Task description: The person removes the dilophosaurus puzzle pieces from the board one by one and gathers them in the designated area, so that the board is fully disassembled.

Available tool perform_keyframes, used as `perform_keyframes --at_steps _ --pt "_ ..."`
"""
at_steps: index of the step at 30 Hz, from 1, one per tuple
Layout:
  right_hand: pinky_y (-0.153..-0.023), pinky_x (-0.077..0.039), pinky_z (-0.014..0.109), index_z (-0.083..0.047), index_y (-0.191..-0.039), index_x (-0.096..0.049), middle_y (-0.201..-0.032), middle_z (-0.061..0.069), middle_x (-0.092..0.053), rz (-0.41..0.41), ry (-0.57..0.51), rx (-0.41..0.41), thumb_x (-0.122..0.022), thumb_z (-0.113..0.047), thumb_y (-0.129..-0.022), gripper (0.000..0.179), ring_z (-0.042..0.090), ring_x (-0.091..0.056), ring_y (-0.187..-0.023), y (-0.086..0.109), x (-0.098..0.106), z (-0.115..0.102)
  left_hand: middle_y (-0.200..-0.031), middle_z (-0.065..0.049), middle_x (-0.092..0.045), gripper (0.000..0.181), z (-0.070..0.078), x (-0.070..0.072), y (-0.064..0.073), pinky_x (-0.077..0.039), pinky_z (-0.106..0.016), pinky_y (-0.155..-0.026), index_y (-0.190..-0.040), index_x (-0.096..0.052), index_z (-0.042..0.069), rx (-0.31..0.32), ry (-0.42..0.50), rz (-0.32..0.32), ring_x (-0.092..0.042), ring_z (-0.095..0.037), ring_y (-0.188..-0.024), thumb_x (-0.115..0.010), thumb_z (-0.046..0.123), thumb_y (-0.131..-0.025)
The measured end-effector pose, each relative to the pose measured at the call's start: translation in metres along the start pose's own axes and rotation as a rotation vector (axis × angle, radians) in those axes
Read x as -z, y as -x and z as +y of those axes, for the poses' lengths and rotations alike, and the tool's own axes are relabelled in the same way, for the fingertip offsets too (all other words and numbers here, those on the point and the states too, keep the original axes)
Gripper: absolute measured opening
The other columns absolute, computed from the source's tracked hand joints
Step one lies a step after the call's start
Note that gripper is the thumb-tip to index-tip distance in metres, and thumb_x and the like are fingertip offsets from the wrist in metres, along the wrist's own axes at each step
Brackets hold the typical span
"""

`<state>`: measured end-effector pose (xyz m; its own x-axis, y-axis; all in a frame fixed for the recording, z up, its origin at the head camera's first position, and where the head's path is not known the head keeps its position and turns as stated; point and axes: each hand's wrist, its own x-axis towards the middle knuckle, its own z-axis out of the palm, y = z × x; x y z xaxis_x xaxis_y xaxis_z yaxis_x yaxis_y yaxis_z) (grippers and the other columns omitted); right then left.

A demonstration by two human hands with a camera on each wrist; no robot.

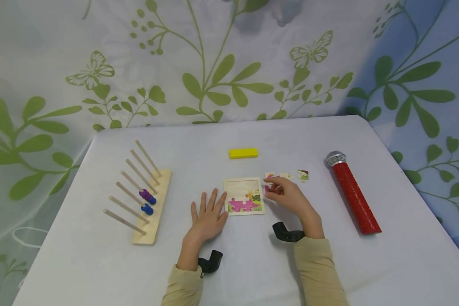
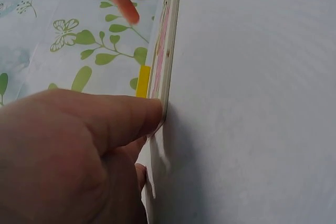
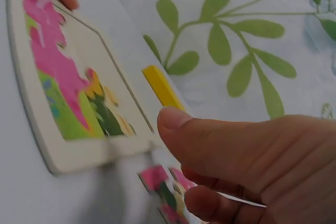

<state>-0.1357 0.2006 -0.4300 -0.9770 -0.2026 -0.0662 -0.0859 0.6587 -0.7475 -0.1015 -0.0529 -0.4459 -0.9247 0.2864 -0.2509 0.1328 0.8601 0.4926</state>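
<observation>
A square wooden puzzle tray point(image 1: 245, 179) lies at the middle of the table, its lower part filled with pink, green and yellow pieces point(image 3: 63, 82). My left hand point(image 1: 208, 219) lies palm down with spread fingers at the tray's left side; in the left wrist view its thumb point(image 2: 131, 116) touches the tray edge. Right of the tray, my right hand point(image 1: 288, 195) hovers with bent fingers over loose puzzle pieces point(image 1: 284, 174), partly hiding them. Its thumb point(image 3: 181, 121) stands apart from the curled fingers, and no piece shows between them. Another loose piece point(image 1: 303, 174) lies farther right.
On the left stands a wooden board with upright pegs point(image 1: 162, 187), bearing purple beads point(image 1: 147, 195) and blue beads point(image 1: 147, 209). A yellow block point(image 1: 243, 153) lies behind the tray. To the right is a red microphone point(image 1: 353, 195). A leaf-patterned cloth point(image 1: 222, 63) hangs behind the table.
</observation>
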Motion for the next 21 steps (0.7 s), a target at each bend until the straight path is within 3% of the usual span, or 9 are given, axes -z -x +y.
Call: perform_keyframes --at_steps 4,10,14,21 --pt "-0.063 -0.038 0.03 -0.002 -0.119 -0.058 -0.089 0.008 -0.05 -0.063 0.075 0.032 -0.071 -0.015 -0.078 0.045 0.02 -0.044 -0.077 -0.005 -0.012 -0.014 -0.152 -0.005 -0.003 0.055 0.004 0.003 -0.002 0.012 -0.056 -0.1 -0.145 -0.02 0.022 0.007 0.007 0.003 0.011 -0.031 -0.135 -0.04 0.033 -0.095" --pt "-0.074 -0.041 0.035 -0.004 -0.11 -0.064 -0.096 0.008 -0.052 -0.039 0.16 -0.024 -0.075 -0.014 -0.073 0.039 0.022 -0.045 -0.083 -0.006 -0.019 -0.019 -0.151 -0.008 -0.006 0.054 0.008 0.002 -0.003 0.012 -0.058 -0.098 -0.144 -0.025 0.021 -0.005 0.07 0.02 0.01 -0.034 -0.134 -0.043 0.027 -0.094" --pt "-0.078 -0.041 0.036 -0.005 -0.105 -0.062 -0.093 0.006 -0.052 -0.051 0.149 -0.024 -0.076 -0.014 -0.073 0.036 0.022 -0.046 -0.086 -0.006 -0.022 -0.019 -0.15 -0.011 -0.009 0.055 0.009 -0.003 0.0 0.013 -0.06 -0.097 -0.144 -0.026 0.02 0.011 0.103 0.05 0.009 -0.037 -0.134 -0.044 0.031 -0.093" --pt "-0.07 -0.041 0.032 -0.006 -0.098 -0.056 -0.082 0.004 -0.049 -0.044 0.073 0.008 -0.076 -0.008 -0.073 0.032 0.019 -0.046 -0.078 -0.007 -0.023 -0.017 -0.15 -0.008 -0.009 0.056 0.012 -0.008 -0.002 0.012 -0.059 -0.098 -0.144 -0.025 0.025 0.053 0.04 0.103 0.008 -0.035 -0.135 -0.044 0.038 -0.093"
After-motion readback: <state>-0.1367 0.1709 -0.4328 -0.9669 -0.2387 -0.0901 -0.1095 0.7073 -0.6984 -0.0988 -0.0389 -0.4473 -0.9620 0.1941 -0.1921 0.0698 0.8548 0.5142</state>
